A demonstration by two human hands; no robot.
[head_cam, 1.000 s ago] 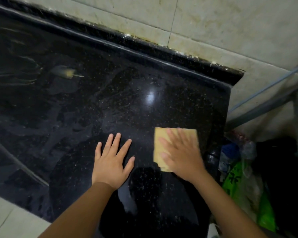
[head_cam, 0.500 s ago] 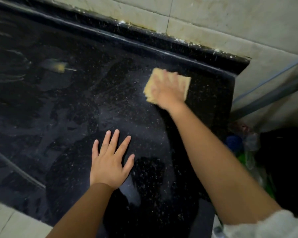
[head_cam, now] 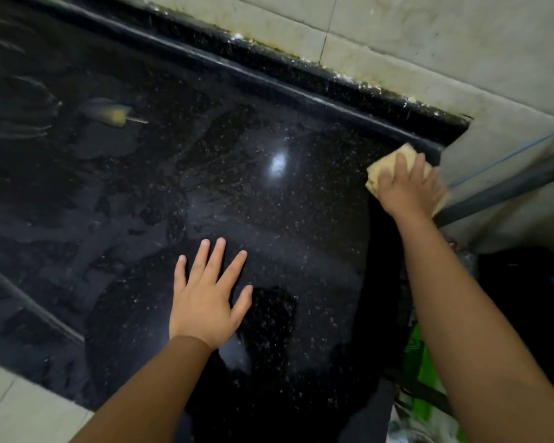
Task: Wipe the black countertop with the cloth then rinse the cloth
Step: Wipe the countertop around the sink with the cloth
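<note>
Trouble could come at the edge of the desk [head_cam: 205, 174]. The right hand [head_cam: 406, 190] presses the yellow cloth [head_cam: 384, 163] flat at the far right corner, and its fingers [head_cam: 421, 166] are spread wide on top of the cloth, pushing it down, not curled around it. The cloth sits under those fingers, touching the raised black lip [head_cam: 301, 87] at the back. Just past the fingers, on the right, the desk stops. Part of the cloth already seems to stick out past that edge. If the hand pushes more that way, the cloth may slip off and fall down among the bags [head_cam: 419, 356] below. Then it would get dirty again, and the person would have to dig for it.

The left hand [head_cam: 208, 302] lies flat on the desk, fingers wide, holding nothing, well apart from the cloth. The desk looks wet and streaky there. That hand could slide if the person leans hard on it.

White crumbs sit along the seam under the tile wall [head_cam: 429, 43], beyond the fingers. A flat cloth may skip over them. A small yellow bit [head_cam: 117, 115] lies far to the left of both hands, and it could be missed too.

The rinse has not begun.
</note>
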